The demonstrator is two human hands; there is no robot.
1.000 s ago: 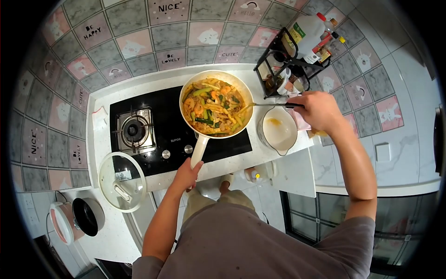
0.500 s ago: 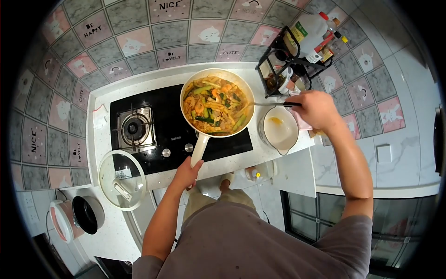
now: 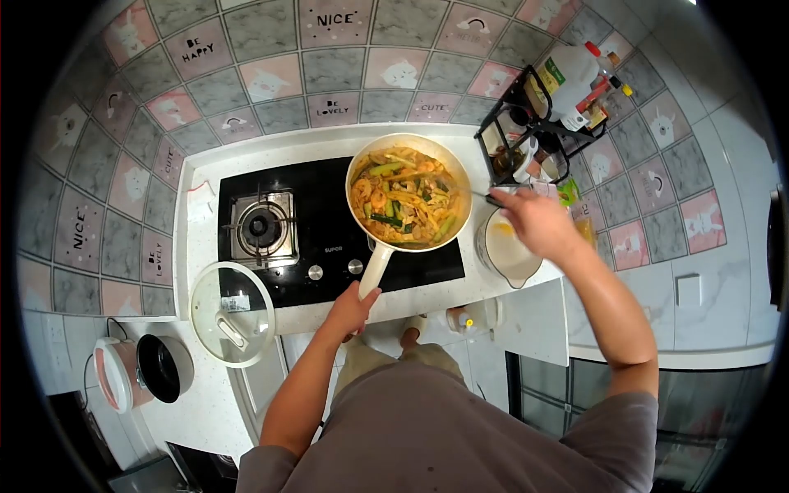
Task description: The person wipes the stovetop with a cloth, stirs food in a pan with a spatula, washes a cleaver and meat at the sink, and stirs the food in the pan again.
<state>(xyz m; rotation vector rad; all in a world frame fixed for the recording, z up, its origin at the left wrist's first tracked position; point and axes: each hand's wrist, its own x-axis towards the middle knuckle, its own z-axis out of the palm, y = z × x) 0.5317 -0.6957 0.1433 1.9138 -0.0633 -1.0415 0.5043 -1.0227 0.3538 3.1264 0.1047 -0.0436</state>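
My left hand (image 3: 352,312) is wrapped round the cream handle of a pan (image 3: 376,269), which stands over the right side of the black stove (image 3: 312,205). Food with shrimp and green vegetable pieces (image 3: 403,199) fills the pan. My right hand (image 3: 534,220) grips the dark handle of a metal utensil (image 3: 485,195), whose far end reaches into the food at the pan's right side and is blurred. Below my right hand, beside the pan, sits a white bowl (image 3: 508,253) with a yellowish stain inside.
A glass lid (image 3: 233,315) lies at the counter's left front. Farther left are a black-lined pot (image 3: 164,368) and a pink and white appliance (image 3: 117,375). A black rack (image 3: 526,123) with bottles stands at the back right. A cabinet door (image 3: 534,322) hangs open below the bowl.
The view has shifted, so the scene sits farther right and slightly lower. My right hand has moved left relative to the bowl, and the utensil with it. My left hand keeps its hold.
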